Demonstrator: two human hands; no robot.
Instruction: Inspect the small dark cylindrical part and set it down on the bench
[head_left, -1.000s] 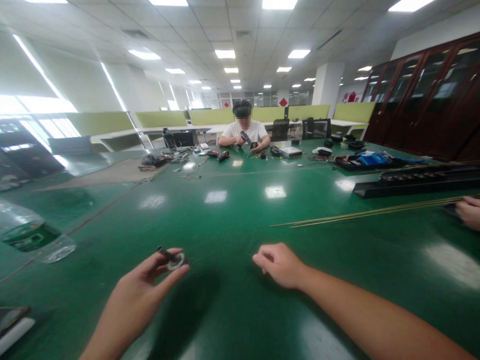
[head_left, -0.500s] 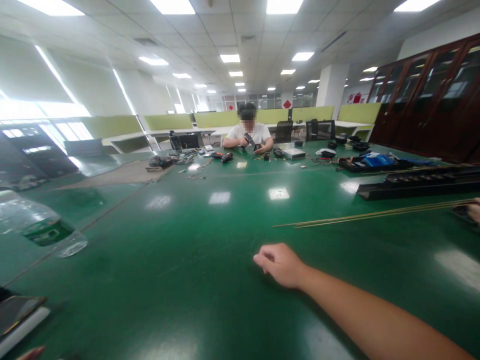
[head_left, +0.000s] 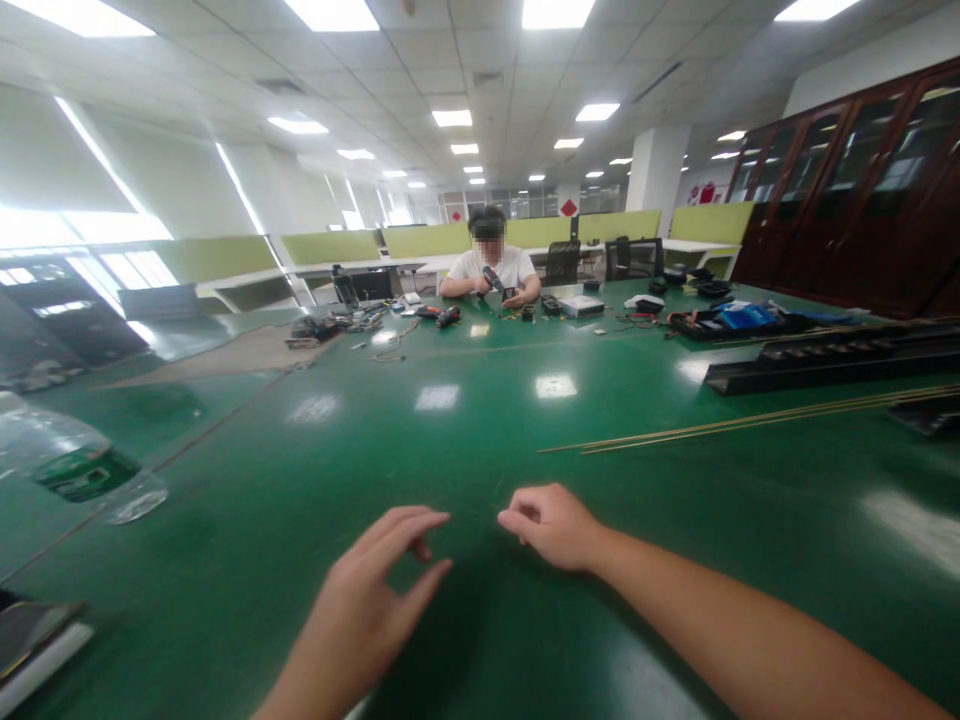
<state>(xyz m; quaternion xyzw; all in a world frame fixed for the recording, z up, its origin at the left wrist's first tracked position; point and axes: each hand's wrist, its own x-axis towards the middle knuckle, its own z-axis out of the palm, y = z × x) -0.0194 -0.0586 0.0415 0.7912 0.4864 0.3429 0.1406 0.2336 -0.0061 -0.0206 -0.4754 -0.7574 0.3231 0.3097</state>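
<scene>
My left hand [head_left: 379,580] is over the green table [head_left: 420,450], its thumb and fingers apart and nothing between them. Just right of it, my right hand [head_left: 555,525] rests on or close above the table. Its fingers are curled and the thumb meets the index finger in a pinch. Whatever may be in that pinch is too small or hidden to make out. Beyond the right hand lie thin brass-coloured rods [head_left: 675,432], not touched by either hand.
A clear plastic bottle [head_left: 90,470] is at left, with a dark flat item [head_left: 37,635] nearer. Black rails [head_left: 817,365] lie at right. Across the table a person [head_left: 491,265] holds a power tool [head_left: 493,278], among scattered tools and a blue bundle [head_left: 757,315].
My left hand has come in from the lower left toward my right hand, which stays pinched in place. Another hand at the far right edge, by the rods, is gone from view.
</scene>
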